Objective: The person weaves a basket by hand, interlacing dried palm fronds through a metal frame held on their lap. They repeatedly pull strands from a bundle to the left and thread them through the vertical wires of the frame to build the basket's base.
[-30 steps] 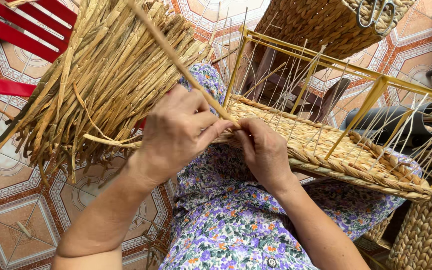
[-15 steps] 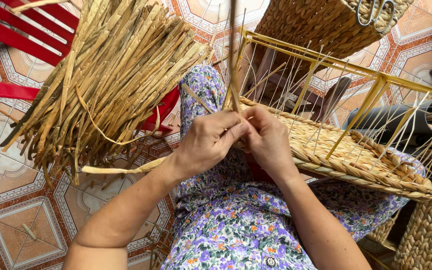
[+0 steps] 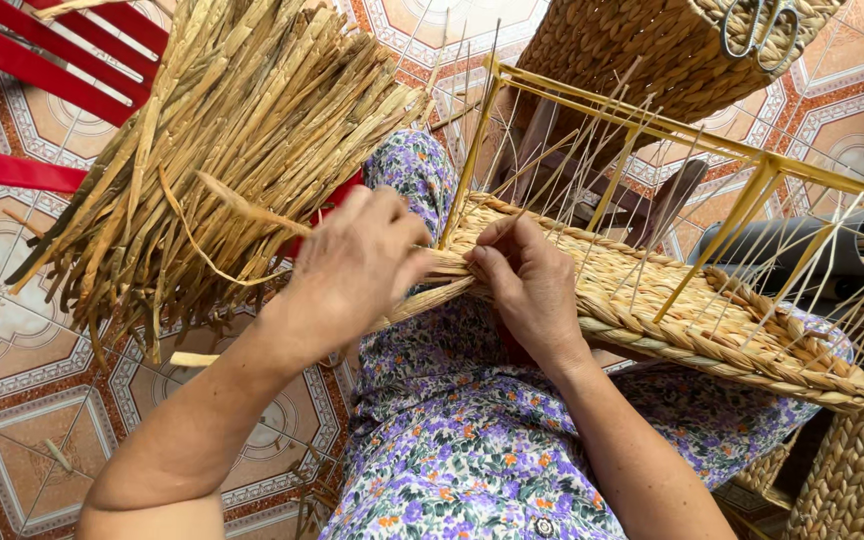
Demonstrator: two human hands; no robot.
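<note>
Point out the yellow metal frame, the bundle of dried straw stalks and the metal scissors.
yellow metal frame (image 3: 764, 168), head view, on the corner joint of its top bar.
bundle of dried straw stalks (image 3: 242, 130), head view, on the middle of the stalks.
metal scissors (image 3: 764, 28), head view, on the handle loops.

You had two hands (image 3: 362, 265) at one frame (image 3: 652, 130), three baskets (image 3: 612, 40), one scissors (image 3: 767, 25).
</note>
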